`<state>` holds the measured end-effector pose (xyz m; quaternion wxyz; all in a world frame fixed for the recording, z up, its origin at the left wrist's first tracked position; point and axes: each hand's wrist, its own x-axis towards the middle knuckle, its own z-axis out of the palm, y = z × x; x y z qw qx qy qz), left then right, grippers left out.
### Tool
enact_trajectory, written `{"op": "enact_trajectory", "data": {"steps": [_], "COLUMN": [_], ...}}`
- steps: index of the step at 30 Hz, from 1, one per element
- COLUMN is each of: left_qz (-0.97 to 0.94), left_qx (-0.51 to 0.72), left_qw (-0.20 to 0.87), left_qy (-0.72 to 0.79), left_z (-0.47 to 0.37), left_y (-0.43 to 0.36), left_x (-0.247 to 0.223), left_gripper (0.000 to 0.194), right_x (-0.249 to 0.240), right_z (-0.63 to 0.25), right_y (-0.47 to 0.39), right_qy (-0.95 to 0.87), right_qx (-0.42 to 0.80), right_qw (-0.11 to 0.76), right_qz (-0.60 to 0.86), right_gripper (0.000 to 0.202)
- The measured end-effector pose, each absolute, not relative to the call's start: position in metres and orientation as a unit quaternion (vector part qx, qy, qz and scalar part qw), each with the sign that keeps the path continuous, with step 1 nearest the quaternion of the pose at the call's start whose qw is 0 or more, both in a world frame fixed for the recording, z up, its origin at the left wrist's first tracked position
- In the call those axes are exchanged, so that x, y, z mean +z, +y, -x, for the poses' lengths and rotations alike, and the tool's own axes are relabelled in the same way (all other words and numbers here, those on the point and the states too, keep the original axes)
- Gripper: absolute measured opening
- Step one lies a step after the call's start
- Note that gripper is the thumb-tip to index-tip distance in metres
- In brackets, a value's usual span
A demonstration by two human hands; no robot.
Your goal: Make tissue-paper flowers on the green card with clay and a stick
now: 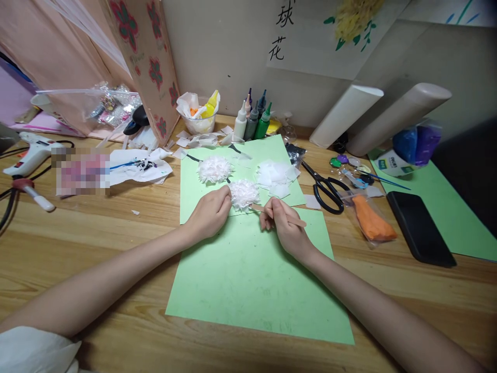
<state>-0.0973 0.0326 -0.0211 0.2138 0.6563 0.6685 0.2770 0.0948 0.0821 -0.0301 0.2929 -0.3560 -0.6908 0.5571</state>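
Your right grip (pixel 289 233) holds the stick (pixel 297 223), tip at the near pompom (pixel 245 194) on the green sheet (pixel 267 149). Your left grip (pixel 208 211) curls at its edge; whether it pinches, I can't tell. Both pompoms look nearly full; loose white squares (pixel 276 177) remain.

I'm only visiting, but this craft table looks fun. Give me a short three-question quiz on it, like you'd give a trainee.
1. Which hand holds the wooden stick?

2. How many fluffy white puffs are there?
A) one
B) two
C) five

3. True or false: the scissors lie to the right of the pile of white squares.

Key:
1. The right hand.
2. B, two; the left hand is at the nearer one.
3. True.
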Motion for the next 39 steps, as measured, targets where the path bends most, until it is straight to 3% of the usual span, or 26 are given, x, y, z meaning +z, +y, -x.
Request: {"op": "enact_trajectory", "data": {"steps": [6, 15, 22, 27, 31, 36, 39], "left_qz": [-0.667, -0.633, -0.656, -0.668, -0.720, -0.849, -0.877], "left_qx": [0.269, 0.315, 0.264, 0.238, 0.312, 0.225, 0.199], "left_qw": [0.221, 0.250, 0.248, 0.175, 0.081, -0.010, -0.045], "left_qy": [0.659, 0.661, 0.662, 0.683, 0.614, 0.478, 0.436], "left_z": [0.099, 0.102, 0.113, 0.117, 0.114, 0.109, 0.108], "left_y": [0.033, 0.031, 0.029, 0.023, 0.020, 0.023, 0.023], "left_x": [-0.022, -0.019, -0.014, -0.016, -0.018, -0.019, -0.021], "left_gripper": [0.018, 0.024, 0.027, 0.026, 0.007, 0.035, 0.038], "right_x": [-0.029, -0.031, -0.036, -0.034, -0.034, -0.035, -0.034], "right_z": [-0.088, -0.097, -0.117, -0.130, -0.130, -0.127, -0.126], "right_y": [0.101, 0.082, 0.097, 0.120, 0.130, 0.130, 0.128], "right_qy": [-0.596, -0.687, -0.676, -0.714, -0.770, -0.824, -0.829], "right_qx": [0.641, 0.563, 0.528, 0.371, 0.284, 0.262, 0.262], "right_qw": [0.288, 0.331, 0.435, 0.436, 0.386, 0.353, 0.350], "right_qz": [0.388, 0.318, 0.273, 0.402, 0.421, 0.358, 0.348], "right_gripper": [0.044, 0.040, 0.047, 0.029, 0.013, 0.019, 0.018]}}
